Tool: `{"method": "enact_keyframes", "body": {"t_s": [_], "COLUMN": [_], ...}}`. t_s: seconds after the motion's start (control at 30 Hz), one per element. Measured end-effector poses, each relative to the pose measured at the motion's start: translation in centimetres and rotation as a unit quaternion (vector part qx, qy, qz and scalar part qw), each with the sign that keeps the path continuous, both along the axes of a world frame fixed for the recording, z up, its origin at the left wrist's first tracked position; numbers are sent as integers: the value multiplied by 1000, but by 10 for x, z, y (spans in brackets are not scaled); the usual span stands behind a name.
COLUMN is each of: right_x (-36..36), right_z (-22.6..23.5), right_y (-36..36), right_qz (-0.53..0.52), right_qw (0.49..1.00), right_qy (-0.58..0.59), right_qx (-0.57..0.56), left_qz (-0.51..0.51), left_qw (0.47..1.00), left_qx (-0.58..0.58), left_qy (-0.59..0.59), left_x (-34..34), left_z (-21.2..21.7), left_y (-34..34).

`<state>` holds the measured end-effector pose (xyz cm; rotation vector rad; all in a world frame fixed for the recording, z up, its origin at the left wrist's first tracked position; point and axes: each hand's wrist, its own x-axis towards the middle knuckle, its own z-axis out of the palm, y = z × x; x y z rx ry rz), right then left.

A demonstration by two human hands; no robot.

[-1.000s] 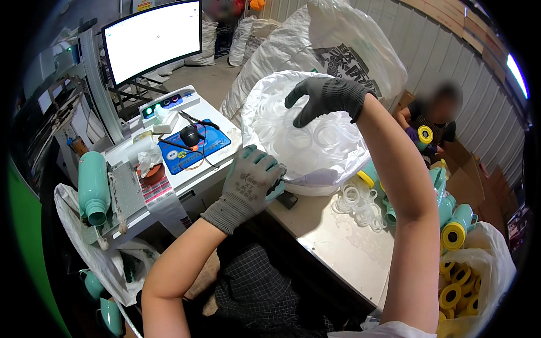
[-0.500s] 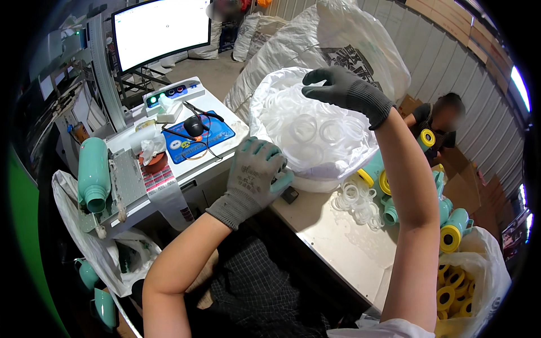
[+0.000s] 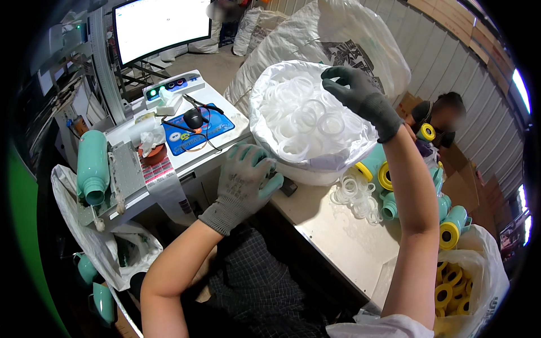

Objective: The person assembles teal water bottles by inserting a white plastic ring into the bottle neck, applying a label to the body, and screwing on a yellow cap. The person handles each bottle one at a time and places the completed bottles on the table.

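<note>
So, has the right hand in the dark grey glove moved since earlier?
Yes: the dark-gloved right hand has shifted rightward, away from the curved, white-lit monitor.

One head-worn fisheye looks down on nearby hands (image 3: 241, 179) and a white table (image 3: 335, 242).

at upper left, the top edge cuts off the screen (image 3: 163, 31), its marks too small to read. in the middle, the left hand (image 3: 242, 174) hides whether its fingers (image 3: 274, 183) hold anything. at right, the right forearm (image 3: 418, 197) covers part of the bottles (image 3: 389, 205). at upper right, the co-worker's head (image 3: 451, 111) is blurred, and the lower edge crops the lid bag (image 3: 486, 276).
</note>
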<state>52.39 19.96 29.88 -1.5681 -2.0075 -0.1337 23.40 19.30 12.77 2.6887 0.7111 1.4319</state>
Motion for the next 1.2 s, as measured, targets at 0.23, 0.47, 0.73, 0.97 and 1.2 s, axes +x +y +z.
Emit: {"method": "enact_keyframes", "body": {"t_s": [0.23,0.47,0.73,0.97,1.2], "right_x": [-95,-94,-108,-10,11], "right_z": [-76,-99,-161,-335,-375], "right_y": [-75,-73,-119,-173,-147], "right_qz": [-28,-55,57,-229,-265], "right_qw": [980,977,973,969,958], "right_qy": [-197,-204,-42,90,105], "right_qx": [15,-30,221,29,16], "left_qz": [14,43,100,151,295], "left_qw": [998,993,980,936,911], "left_qx": [-59,-109,-169,-318,-286], "left_qy": [4,-3,-22,-20,-22], "left_x": [-54,-91,-115,-178,-267], "left_z": [-35,-65,-104,-171,-174], "left_y": [-40,-70,-99,-147,-181]}}
